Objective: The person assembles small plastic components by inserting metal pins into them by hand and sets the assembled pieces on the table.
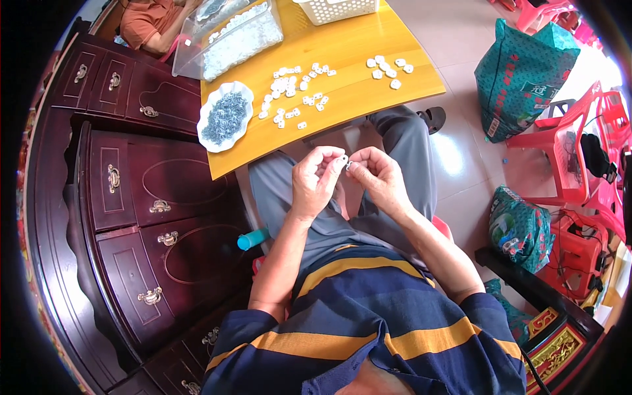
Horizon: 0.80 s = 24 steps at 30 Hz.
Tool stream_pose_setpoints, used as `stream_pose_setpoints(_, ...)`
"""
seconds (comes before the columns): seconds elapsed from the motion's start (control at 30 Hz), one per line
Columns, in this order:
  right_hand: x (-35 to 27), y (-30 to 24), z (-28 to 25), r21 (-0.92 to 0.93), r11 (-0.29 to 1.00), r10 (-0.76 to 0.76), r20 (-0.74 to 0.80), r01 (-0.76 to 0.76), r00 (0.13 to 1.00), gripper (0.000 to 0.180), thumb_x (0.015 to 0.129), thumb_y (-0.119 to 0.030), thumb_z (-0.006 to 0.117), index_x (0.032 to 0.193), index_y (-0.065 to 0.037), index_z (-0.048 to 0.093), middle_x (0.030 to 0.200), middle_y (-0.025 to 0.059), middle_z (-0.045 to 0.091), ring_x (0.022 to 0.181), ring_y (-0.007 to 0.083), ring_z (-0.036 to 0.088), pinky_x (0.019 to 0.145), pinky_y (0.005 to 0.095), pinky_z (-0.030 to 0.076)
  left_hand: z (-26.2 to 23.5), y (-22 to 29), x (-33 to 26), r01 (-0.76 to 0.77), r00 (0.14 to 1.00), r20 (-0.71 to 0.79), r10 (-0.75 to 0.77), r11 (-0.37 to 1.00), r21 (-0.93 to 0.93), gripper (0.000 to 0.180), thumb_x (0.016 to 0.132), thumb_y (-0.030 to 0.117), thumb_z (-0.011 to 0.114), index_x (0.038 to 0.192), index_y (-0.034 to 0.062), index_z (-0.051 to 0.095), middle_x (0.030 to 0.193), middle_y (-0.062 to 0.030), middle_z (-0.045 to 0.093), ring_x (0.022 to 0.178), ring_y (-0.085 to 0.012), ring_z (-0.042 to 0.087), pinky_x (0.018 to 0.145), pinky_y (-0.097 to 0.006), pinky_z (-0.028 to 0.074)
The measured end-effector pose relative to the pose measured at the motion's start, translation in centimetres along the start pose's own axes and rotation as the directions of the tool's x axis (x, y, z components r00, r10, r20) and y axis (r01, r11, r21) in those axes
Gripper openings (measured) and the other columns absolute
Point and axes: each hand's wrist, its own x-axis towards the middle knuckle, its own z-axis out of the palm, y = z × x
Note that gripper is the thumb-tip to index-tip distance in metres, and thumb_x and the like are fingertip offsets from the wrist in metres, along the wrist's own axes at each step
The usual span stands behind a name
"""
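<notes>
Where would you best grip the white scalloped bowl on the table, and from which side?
Probably by the near rim of the white scalloped bowl, coming from the wearer's side: that wavy edge is bare and faces them, while small grey pieces heap the middle.

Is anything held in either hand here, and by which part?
The left hand pinches a small, white, rounded piece, apparently by its edge. The right hand pinches a tiny, pale piece beside it; which part is too small to tell.
</notes>
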Motion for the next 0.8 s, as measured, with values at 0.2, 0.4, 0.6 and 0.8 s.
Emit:
stream_pose_setpoints(0.2,0.1,0.1,-0.1,0.005,1.000,-0.020,-0.022,0.020,1.000,0.011,0.096,-0.007,0.066,0.103,0.001,0.066,0.083,0.0026,0.070,0.076,0.0060,0.063,0.070,0.0222,0.052,-0.2,-0.2,0.3,-0.056,0.997,0.055,0.053,0.997,0.057,0.010,0.095,0.003,0.066,0.103,-0.0018,0.069,0.087,-0.0075,0.072,0.077,-0.0119,0.069,0.070,-0.026,0.055)
stream_pose_setpoints(0.4,0.2,0.0,0.0,0.057,0.998,0.036,-0.004,-0.036,0.999,0.012,0.097,-0.007,0.065,0.105,0.002,0.066,0.084,0.0031,0.070,0.076,0.0066,0.063,0.071,0.0219,0.052,-0.7,0.4,0.8,-0.122,0.984,0.146,0.106,0.987,0.105,0.011,0.095,0.003,0.066,0.103,-0.0027,0.071,0.091,-0.0064,0.071,0.082,-0.0120,0.067,0.073,-0.025,0.053)
stream_pose_setpoints(0.6,0.4,-0.5,-0.1,0.151,0.977,0.141,0.062,-0.149,0.988,0.017,0.100,-0.013,0.065,0.107,0.003,0.066,0.086,0.0042,0.071,0.076,0.0072,0.064,0.070,0.0221,0.053,-1.0,0.6,0.9,-0.137,0.975,0.198,0.104,0.978,0.158,0.017,0.092,0.002,0.068,0.109,-0.0009,0.070,0.091,-0.0075,0.070,0.080,-0.0129,0.067,0.074,-0.026,0.054)
stream_pose_setpoints(0.8,0.5,-0.6,-1.0,0.230,0.935,0.250,0.120,-0.272,0.961,0.018,0.102,-0.021,0.062,0.106,-0.004,0.067,0.095,0.0034,0.073,0.086,0.0090,0.066,0.078,0.0253,0.053,0.4,1.8,0.2,-0.203,0.974,0.171,0.149,0.908,0.366,0.048,0.077,0.007,0.081,0.122,0.0049,0.063,0.101,-0.0097,0.066,0.079,-0.0205,0.069,0.071,-0.031,0.056)
